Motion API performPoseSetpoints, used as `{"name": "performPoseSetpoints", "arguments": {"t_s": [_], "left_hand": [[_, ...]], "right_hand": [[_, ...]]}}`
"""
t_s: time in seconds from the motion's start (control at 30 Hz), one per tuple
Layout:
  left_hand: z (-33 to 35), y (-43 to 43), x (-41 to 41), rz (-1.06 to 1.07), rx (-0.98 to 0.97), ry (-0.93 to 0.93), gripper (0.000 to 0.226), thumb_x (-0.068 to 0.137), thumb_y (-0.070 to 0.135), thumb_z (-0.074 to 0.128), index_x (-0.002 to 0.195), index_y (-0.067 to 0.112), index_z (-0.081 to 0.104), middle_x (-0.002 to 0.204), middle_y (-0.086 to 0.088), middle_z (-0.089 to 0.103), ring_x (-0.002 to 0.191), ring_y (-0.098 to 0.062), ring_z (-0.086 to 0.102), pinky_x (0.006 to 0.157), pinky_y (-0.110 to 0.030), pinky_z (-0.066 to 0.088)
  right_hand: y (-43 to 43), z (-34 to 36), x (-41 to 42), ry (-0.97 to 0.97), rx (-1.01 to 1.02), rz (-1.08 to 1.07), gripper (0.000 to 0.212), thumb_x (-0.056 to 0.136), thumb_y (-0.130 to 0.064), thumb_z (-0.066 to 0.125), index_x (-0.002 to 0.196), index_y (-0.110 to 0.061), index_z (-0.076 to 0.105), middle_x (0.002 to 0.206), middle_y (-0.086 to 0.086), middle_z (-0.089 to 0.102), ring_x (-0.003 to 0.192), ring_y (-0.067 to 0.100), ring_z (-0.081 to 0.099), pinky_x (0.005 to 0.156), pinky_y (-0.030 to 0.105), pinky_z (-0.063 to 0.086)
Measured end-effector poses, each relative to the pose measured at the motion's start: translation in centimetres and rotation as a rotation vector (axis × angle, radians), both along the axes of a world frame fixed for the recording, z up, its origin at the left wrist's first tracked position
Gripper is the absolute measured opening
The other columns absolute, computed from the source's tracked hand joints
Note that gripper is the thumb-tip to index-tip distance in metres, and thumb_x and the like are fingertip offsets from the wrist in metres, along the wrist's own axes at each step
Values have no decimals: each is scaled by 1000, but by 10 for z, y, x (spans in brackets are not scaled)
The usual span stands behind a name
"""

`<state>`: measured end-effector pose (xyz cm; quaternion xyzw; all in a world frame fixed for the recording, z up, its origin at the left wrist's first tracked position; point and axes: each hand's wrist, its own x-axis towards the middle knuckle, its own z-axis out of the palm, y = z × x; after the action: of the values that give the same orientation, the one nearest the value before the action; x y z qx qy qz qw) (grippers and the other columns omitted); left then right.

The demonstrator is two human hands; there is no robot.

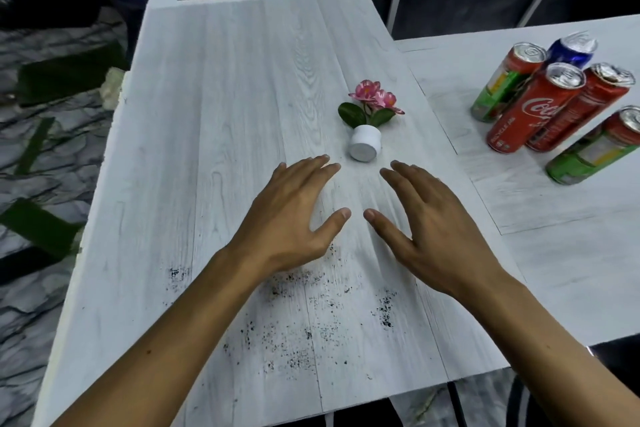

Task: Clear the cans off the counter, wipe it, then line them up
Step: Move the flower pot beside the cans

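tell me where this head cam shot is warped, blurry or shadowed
Head view: the wide lens splays the edges of the white wood-grain counter and makes the red, green and blue drink cans seem to lean outward; the top of the blue can and the far white-rimmed bin are smeared; light is even, no harsh glare, faint shadows under the left hand and right hand.

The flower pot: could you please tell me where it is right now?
In the head view, the flower pot sits midway along the counter, just beyond the left hand and right hand; the cans stand off to its right.
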<state>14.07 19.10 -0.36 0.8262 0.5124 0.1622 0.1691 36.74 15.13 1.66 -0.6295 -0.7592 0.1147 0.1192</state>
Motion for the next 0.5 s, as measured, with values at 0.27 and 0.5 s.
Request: {"name": "performPoseSetpoints", "arguments": {"t_s": [0.27,0.5], "left_hand": [[-3,30,-30,23,17,-10,74,94,72,41,157,36,31,167,14,26,154,-4,18,122,-27,4],[-9,70,-43,13,-1,-11,74,92,74,43,156,38,34,166,15,27,153,-5,21,117,-21,2]], "right_hand": [[31,2,-31,30,44,-29,67,101,-58,44,153,-16,42,160,8,41,146,25,38,119,42,33],[68,1,-36,19,66,-131,66,102,-58,45,152,-16,43,158,6,44,144,23,41,116,37,35]]}}
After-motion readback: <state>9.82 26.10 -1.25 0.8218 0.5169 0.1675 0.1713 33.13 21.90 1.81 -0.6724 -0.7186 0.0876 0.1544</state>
